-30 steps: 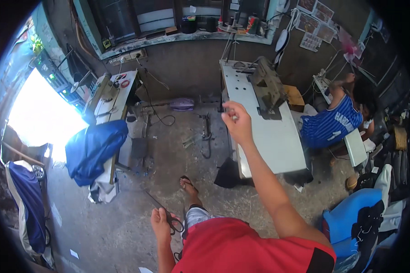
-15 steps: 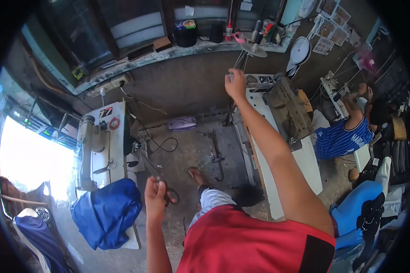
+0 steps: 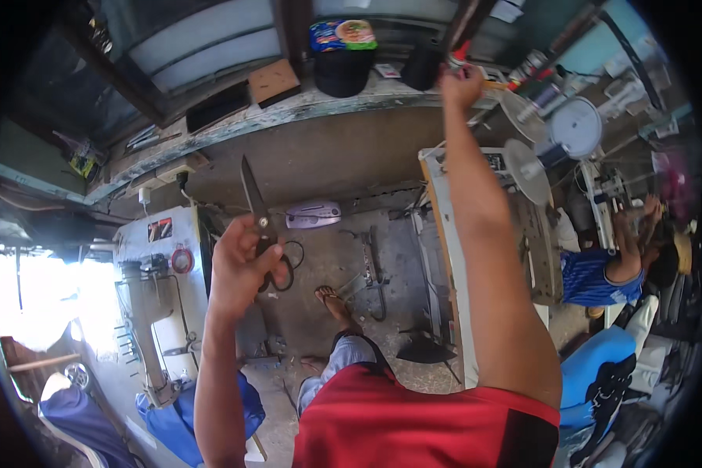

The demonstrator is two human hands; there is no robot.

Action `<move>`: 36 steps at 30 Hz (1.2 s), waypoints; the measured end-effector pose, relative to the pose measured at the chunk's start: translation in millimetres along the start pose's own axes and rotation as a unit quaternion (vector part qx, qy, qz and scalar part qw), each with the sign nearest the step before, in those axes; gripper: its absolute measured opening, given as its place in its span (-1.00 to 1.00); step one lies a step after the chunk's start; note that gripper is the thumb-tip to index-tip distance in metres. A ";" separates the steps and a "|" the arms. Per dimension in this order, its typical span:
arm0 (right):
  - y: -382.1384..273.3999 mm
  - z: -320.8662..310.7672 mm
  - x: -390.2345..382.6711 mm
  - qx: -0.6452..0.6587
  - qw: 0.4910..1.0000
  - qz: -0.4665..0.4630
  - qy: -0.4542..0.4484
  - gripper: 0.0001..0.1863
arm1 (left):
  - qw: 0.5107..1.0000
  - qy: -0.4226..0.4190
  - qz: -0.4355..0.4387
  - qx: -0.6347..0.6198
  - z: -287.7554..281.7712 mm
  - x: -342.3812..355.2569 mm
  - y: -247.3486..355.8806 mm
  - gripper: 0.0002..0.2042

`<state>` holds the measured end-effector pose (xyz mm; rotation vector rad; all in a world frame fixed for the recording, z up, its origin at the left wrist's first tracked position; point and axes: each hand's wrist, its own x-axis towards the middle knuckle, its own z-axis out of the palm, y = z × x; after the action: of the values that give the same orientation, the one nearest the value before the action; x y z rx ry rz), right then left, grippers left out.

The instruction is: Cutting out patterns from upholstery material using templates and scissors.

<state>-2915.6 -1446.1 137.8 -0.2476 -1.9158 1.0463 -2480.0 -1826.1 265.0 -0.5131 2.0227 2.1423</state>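
Note:
My left hand [image 3: 246, 257] grips a pair of dark scissors [image 3: 251, 187] by the handles, blades pointing up and away over the floor. Far out at the window ledge, my right hand [image 3: 462, 87] has its fingers curled at a red bottle [image 3: 459, 56]. Only the bottle's upper part shows above the hand; the fingers hide the rest.
On the ledge [image 3: 304, 109] stand a black container [image 3: 343, 72] with a colourful packet on top and a brown box [image 3: 274, 82]. Sewing machines flank me; blue cloth [image 3: 171, 421] lies at the left one. A co-worker in a blue striped shirt [image 3: 600, 274] sits at right.
My right hand has moved from above the right sewing table to the bottle on the ledge. My left hand has lifted the scissors up and forward. The view has shifted toward the window.

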 end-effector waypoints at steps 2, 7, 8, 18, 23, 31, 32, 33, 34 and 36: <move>8.7 21.4 14.7 -0.100 0.992 0.064 -0.052 -0.64 | 1.000 -0.003 0.001 -0.021 -15.5 18.9 7.8 -0.54; 51.9 26.0 50.2 -0.131 0.988 -0.040 -0.071 -0.56 | 0.999 -0.004 0.001 -0.040 -42.2 43.1 -1.9 -0.53; 47.8 28.8 43.6 -0.139 0.986 -0.044 -0.082 -0.55 | 0.999 0.003 -0.010 -0.031 -49.6 42.6 -5.6 -0.51; -87.4 -56.8 -55.5 0.149 0.983 -0.099 -0.045 -0.56 | 0.996 0.043 -0.070 0.025 -56.9 29.1 -21.2 -0.52; -180.6 -129.5 -182.2 0.128 0.908 -0.063 -0.393 -0.56 | 0.992 0.065 -0.105 0.012 -51.7 21.8 -35.8 -0.59; -249.4 -195.5 -246.9 0.144 0.684 -0.019 -0.714 -0.43 | 0.938 0.003 -0.125 -0.324 -47.0 9.8 -61.6 -0.63; -252.2 -198.5 -244.2 0.141 0.683 -0.018 -0.716 -0.43 | 0.937 0.002 -0.128 -0.326 -46.9 7.9 -67.1 -0.63; -254.5 -201.0 -241.7 0.133 0.669 -0.031 -0.731 -0.43 | 0.928 -0.009 -0.127 -0.350 -46.9 5.8 -74.1 -0.62; -256.4 -203.1 -239.5 0.126 0.654 -0.044 -0.745 -0.42 | 0.919 -0.019 -0.126 -0.373 -46.7 3.8 -80.6 -0.61; -258.8 -205.8 -237.0 0.110 0.621 -0.070 -0.773 -0.42 | 0.899 -0.040 -0.123 -0.419 -46.2 1.0 -92.5 -0.58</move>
<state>-2559.0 -1618.3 231.2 1.4245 -3.0598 1.5201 -2443.0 -1864.7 176.4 -0.7053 0.8318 2.7079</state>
